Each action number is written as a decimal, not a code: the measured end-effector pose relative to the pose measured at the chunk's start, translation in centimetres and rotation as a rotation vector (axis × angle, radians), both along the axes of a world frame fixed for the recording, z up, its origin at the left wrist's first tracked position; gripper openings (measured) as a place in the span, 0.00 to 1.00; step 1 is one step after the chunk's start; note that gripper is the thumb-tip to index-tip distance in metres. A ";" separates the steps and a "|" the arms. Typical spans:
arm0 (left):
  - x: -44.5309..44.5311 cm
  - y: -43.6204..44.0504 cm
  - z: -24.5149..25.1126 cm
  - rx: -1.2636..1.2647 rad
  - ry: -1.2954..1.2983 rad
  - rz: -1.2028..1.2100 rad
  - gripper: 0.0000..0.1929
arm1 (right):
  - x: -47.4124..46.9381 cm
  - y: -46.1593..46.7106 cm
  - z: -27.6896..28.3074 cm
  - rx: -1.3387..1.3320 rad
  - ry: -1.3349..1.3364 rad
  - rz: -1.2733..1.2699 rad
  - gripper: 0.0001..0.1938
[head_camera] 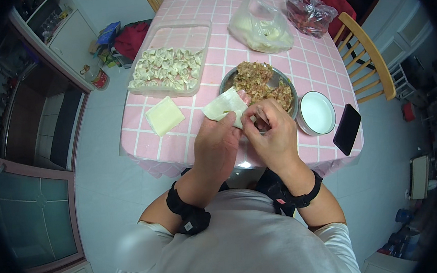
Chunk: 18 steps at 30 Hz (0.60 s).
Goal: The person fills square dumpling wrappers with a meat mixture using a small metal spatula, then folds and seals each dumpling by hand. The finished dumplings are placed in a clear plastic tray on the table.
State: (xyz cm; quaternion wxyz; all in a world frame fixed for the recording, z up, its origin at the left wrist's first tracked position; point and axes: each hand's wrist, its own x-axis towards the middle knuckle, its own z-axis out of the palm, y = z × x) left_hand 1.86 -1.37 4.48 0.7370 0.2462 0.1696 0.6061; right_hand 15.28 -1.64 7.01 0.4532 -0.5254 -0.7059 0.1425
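My left hand holds a square dough wrapper, with a little filling showing at its fold. The fingertips of my right hand pinch the wrapper's lower right edge. Something thin shows between the right fingers; I cannot tell whether it is a utensil. Just beyond both hands sits a metal bowl of minced filling, partly hidden by the wrapper and right hand. To the left lies a stack of square wrappers. Folded wontons fill the near part of a clear plastic tray.
A white bowl of clear liquid and a black phone are at the right. Farther back are a plastic bag of pale dough wrappers and another plastic bag. A wooden chair stands beside the pink checked tablecloth.
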 end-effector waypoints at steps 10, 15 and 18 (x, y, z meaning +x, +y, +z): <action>0.2 -0.2 0.2 -0.047 0.052 0.034 0.21 | 0.5 -0.7 -0.7 0.127 -0.077 0.055 0.10; 0.5 -0.1 0.6 0.011 0.057 0.002 0.20 | 1.4 -0.6 -0.5 -0.029 0.071 0.085 0.09; 0.3 -0.1 0.7 -0.040 0.096 0.036 0.20 | 1.8 -0.2 -0.2 0.010 0.176 0.105 0.11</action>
